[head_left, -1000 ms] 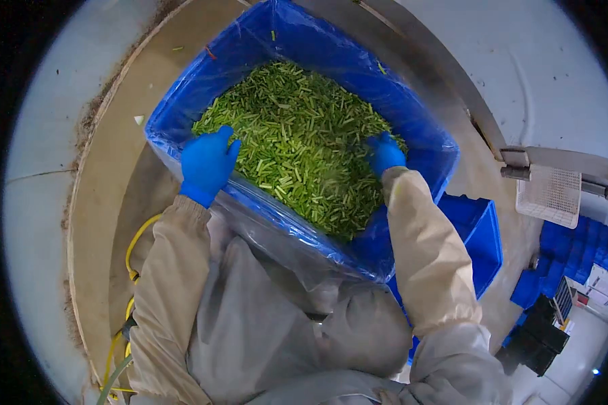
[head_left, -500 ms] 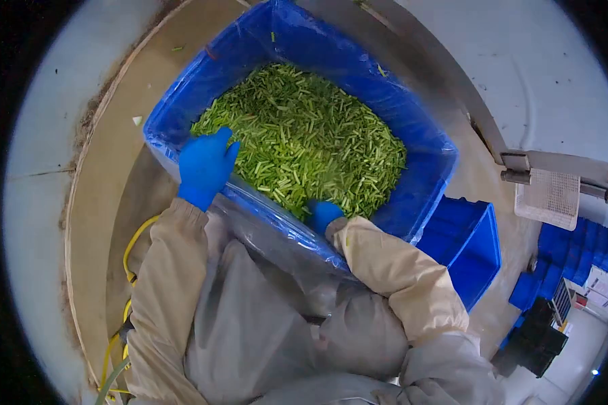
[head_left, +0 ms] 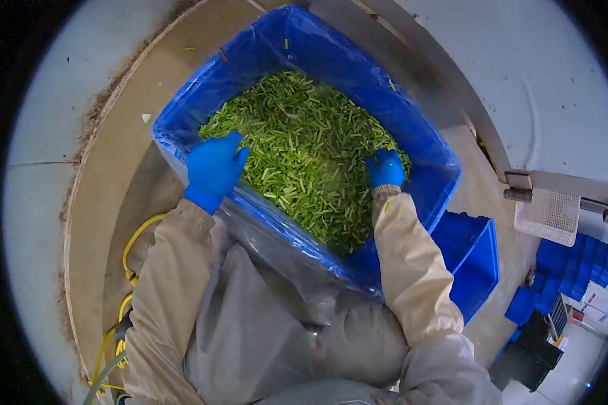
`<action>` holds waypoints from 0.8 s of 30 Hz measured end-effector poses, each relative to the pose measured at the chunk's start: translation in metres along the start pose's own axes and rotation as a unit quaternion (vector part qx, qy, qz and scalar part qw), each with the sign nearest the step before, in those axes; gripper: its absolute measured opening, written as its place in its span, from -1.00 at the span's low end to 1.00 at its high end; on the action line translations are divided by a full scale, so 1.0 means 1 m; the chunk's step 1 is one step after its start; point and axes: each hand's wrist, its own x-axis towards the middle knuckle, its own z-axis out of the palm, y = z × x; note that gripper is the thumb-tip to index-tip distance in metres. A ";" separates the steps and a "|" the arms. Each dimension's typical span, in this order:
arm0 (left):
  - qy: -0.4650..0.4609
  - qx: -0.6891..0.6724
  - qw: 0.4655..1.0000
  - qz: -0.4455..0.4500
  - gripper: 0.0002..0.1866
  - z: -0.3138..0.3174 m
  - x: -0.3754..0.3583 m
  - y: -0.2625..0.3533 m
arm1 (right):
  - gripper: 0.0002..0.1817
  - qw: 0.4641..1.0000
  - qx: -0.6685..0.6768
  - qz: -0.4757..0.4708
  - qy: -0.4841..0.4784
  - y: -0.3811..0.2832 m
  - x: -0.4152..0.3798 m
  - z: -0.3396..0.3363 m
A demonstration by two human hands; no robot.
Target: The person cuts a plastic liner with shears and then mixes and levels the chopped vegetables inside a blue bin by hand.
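Chopped green stems [head_left: 304,142] fill much of a large blue bin [head_left: 425,128], which has a clear plastic liner [head_left: 277,226] folded over its near rim. My left hand [head_left: 213,169], in a blue glove, hovers at the bin's left side by the edge of the heap. Its thumb stands apart from the bent fingers, and I see nothing in it. On the right part of the heap, my blue-gloved right hand [head_left: 386,169] touches the stems with thumb and fingers apart. Its fingertips are partly hidden.
A smaller blue bin [head_left: 476,256] stands beside the large one on the right. A yellow hose [head_left: 130,256] lies on the floor at left. Stacked blue crates [head_left: 574,266], a black crate [head_left: 540,341] and a white mesh basket [head_left: 547,214] are at the right.
My right hand has come up from the near edge of the heap and moved right and away from me, onto the stems. The left hand has barely moved.
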 end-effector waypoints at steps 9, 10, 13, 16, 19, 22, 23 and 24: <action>0.013 -0.009 1.000 0.003 -0.75 0.004 -0.002 0.000 | -0.83 0.822 0.502 0.207 -0.172 -0.003 -0.008 -0.040; 0.009 -0.007 1.000 -0.001 -0.75 0.003 -0.002 -0.001 | -0.83 0.822 0.502 0.207 -0.171 0.002 -0.013 -0.025; 0.007 -0.009 1.000 0.003 -0.80 -0.005 0.000 0.003 | -0.70 0.981 0.025 -0.151 -0.116 0.000 -0.025 0.014; 0.006 -0.011 1.000 -0.001 -0.79 -0.004 0.000 0.003 | -0.75 0.961 -0.068 -0.224 -0.146 -0.008 -0.023 0.013; -0.001 -0.003 1.000 -0.010 -0.79 -0.004 0.001 0.003 | -0.79 0.946 -0.114 -0.224 -0.207 -0.011 -0.017 0.001; 0.017 -0.014 1.000 0.002 -0.79 -0.002 0.000 0.001 | -0.80 0.956 -0.082 -0.187 -0.212 -0.006 -0.014 -0.010; 0.017 -0.015 1.000 0.001 -0.79 -0.002 -0.002 0.001 | -0.85 0.967 -0.059 -0.146 -0.202 -0.002 -0.015 -0.013; 0.007 -0.014 1.000 -0.008 -0.79 -0.004 -0.002 0.002 | -0.85 0.966 -0.060 -0.146 -0.203 -0.002 -0.017 -0.019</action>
